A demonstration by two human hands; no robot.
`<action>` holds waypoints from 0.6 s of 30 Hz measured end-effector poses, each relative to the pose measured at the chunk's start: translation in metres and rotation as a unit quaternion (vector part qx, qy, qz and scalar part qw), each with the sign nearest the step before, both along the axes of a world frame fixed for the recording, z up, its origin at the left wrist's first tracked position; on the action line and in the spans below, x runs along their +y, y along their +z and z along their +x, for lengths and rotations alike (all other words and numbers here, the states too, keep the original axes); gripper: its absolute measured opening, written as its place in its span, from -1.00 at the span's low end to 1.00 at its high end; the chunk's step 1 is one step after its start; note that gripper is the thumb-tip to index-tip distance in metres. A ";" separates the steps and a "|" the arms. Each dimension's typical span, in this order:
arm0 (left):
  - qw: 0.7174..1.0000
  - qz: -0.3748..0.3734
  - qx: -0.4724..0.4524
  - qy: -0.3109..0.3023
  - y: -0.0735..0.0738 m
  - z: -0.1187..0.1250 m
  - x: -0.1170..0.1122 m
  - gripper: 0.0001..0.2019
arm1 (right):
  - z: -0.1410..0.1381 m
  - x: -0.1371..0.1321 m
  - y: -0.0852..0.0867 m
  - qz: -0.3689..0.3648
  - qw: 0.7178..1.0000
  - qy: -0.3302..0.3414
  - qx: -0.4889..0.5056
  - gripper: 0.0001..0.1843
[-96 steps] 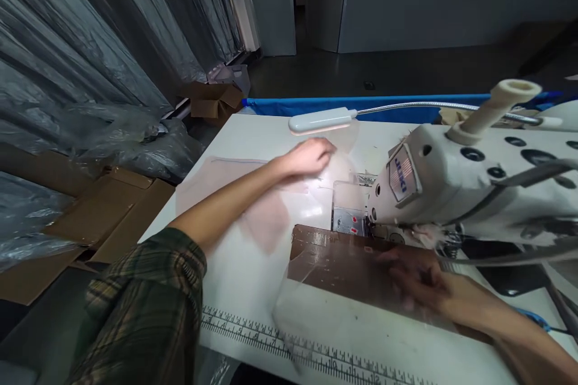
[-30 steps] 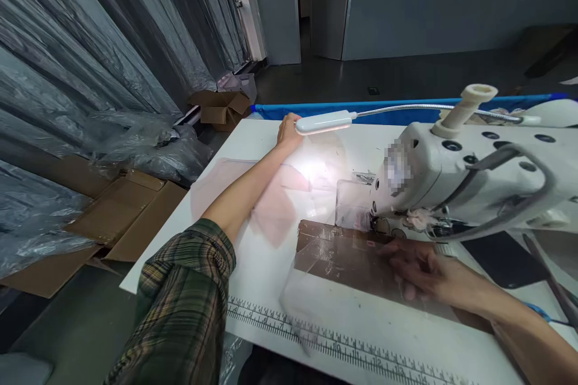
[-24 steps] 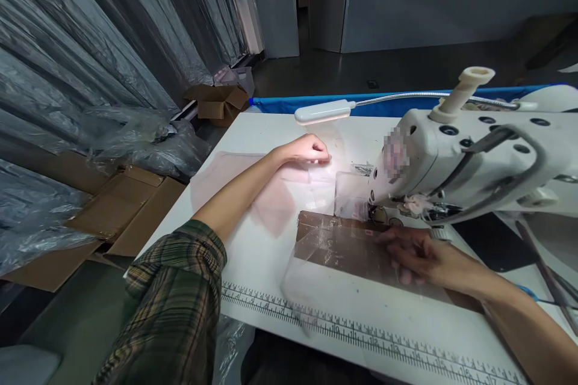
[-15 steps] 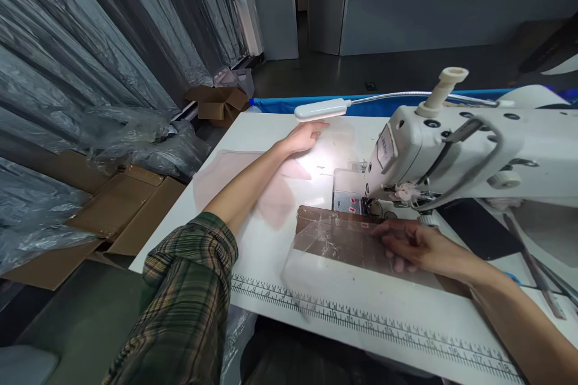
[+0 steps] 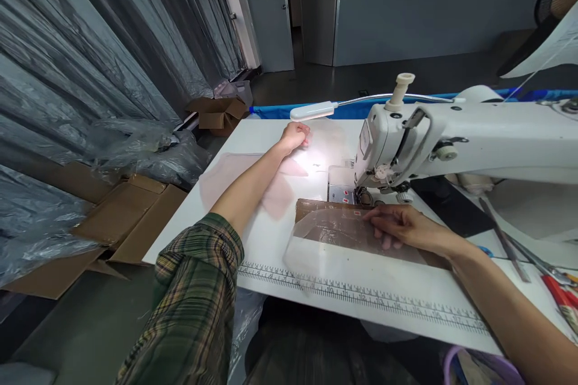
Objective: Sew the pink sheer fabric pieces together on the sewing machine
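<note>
My left hand (image 5: 295,136) is at the far side of the white table, fingers pinched on a sheer pale fabric piece (image 5: 332,132) beneath the lamp. My right hand (image 5: 397,225) is just in front of the sewing machine's (image 5: 365,156) needle area, its bent fingers closed on another sheer fabric piece (image 5: 311,255). That piece lies partly over a brown strip (image 5: 309,207) and reaches toward the table's front edge. Its grip is partly hidden. Sheer pink pieces (image 5: 277,195) lie under and beside my left forearm.
A white lamp (image 5: 312,111) on a bendable neck hangs over the far side. A printed ruler (image 5: 334,290) runs along the front edge. Scissors (image 5: 503,237) lie at the right, above a purple-rimmed bin (image 5: 449,364). Open cardboard boxes (image 5: 135,210) and plastic sheeting are at the left.
My left hand has gone from stretched fingers lying on the fabric to a pinch, lifting a bit of it. My right hand stays by the brown strip. The view has shifted right and up.
</note>
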State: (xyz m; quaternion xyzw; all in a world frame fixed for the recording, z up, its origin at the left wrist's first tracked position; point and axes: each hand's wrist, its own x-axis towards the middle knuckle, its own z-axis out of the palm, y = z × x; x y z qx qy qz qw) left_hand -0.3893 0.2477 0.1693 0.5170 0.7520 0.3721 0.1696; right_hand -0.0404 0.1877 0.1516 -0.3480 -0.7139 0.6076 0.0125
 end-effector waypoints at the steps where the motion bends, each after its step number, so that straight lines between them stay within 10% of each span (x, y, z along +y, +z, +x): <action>1: 1.000 0.002 -0.008 0.002 0.005 0.001 -0.002 -0.79 | 0.000 0.000 0.001 -0.001 1.000 -0.002 0.001 -0.36; 7: 0.999 0.024 0.023 -0.017 0.023 0.011 -0.063 -0.69 | 0.004 0.002 0.008 -0.039 0.997 -0.056 0.037 -0.37; 13: 0.967 0.020 0.105 -0.233 0.006 0.045 -0.150 -0.74 | 0.007 0.007 0.011 -0.082 0.991 -0.094 0.038 -0.46; 18: 0.942 -0.030 0.147 -0.302 -0.005 0.070 -0.173 -0.63 | 0.006 0.007 0.006 -0.060 0.992 -0.097 0.044 -0.39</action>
